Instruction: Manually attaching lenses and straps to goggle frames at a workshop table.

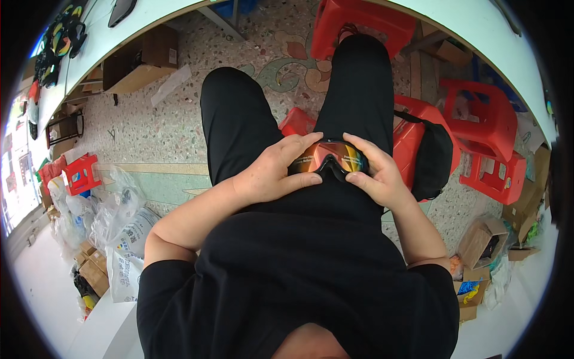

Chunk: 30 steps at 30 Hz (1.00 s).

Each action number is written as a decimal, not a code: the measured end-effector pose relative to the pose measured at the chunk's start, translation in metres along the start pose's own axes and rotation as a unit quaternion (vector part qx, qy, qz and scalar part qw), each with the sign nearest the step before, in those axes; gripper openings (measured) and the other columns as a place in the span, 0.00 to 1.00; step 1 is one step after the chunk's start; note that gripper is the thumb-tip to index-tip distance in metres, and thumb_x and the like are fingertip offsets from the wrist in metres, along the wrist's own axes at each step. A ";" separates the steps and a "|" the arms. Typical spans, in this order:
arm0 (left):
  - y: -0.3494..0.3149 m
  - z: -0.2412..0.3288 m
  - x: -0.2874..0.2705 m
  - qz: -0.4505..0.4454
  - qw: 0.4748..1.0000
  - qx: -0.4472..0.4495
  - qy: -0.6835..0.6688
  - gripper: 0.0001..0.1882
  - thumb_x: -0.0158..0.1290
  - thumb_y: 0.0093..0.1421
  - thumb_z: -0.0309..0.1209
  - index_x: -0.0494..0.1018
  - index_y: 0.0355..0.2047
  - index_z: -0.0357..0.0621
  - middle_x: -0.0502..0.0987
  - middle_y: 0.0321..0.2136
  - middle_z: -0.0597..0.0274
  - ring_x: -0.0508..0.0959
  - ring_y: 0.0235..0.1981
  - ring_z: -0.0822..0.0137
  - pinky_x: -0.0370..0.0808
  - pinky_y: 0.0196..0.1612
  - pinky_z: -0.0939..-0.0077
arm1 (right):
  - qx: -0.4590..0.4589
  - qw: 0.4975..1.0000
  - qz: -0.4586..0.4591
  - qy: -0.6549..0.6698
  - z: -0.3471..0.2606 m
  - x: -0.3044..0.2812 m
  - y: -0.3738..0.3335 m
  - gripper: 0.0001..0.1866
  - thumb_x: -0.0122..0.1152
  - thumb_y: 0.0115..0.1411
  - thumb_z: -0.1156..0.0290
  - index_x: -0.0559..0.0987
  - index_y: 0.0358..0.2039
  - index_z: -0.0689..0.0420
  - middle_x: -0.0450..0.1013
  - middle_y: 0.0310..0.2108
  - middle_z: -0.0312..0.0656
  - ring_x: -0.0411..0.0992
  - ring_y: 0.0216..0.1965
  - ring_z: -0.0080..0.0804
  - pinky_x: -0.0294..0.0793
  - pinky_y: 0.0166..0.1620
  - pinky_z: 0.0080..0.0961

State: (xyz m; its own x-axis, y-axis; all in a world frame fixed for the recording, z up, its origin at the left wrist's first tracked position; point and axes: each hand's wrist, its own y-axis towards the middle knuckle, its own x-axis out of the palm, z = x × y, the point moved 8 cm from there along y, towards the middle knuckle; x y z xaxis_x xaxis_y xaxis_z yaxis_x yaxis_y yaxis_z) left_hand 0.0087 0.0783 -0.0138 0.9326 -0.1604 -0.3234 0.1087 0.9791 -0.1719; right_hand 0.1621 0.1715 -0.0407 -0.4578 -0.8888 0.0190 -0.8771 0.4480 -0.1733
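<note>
I see goggles [329, 148] between left hand [281, 166] and right hand [384, 175], long axis left-right; each pinching 1 end (neither nearer).

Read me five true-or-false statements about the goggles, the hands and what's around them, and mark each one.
1. The left hand and the right hand both hold the ski goggles. True.
2. The goggles' nose notch faces away from the person's torso. False: it faces toward the torso.
3. The black bag lies on the person's left. False: the black bag is on the person's right.
4. A cardboard box is below the white table at the upper left. True.
5. The person wears long white sleeves. False: the sleeves are short and black.
</note>
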 end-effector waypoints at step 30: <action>0.021 0.009 -0.007 0.262 0.953 0.066 0.140 0.24 0.61 0.47 0.31 0.72 0.45 0.39 0.78 0.36 0.49 0.80 0.37 0.49 0.78 0.40 0.62 | -0.065 0.967 0.219 -0.113 0.003 0.002 0.012 0.29 0.72 0.51 0.67 0.72 0.50 0.64 0.74 0.44 0.48 0.75 0.45 0.35 0.74 0.51 0.28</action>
State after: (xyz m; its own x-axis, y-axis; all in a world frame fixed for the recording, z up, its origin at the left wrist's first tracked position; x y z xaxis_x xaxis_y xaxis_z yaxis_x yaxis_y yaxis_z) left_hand 0.0075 0.1006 -0.0071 0.7437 0.3457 -0.5722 -0.2873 0.9381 0.1934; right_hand 0.1513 0.1746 -0.0454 -0.7588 -0.6028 -0.2466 -0.6238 0.7816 0.0089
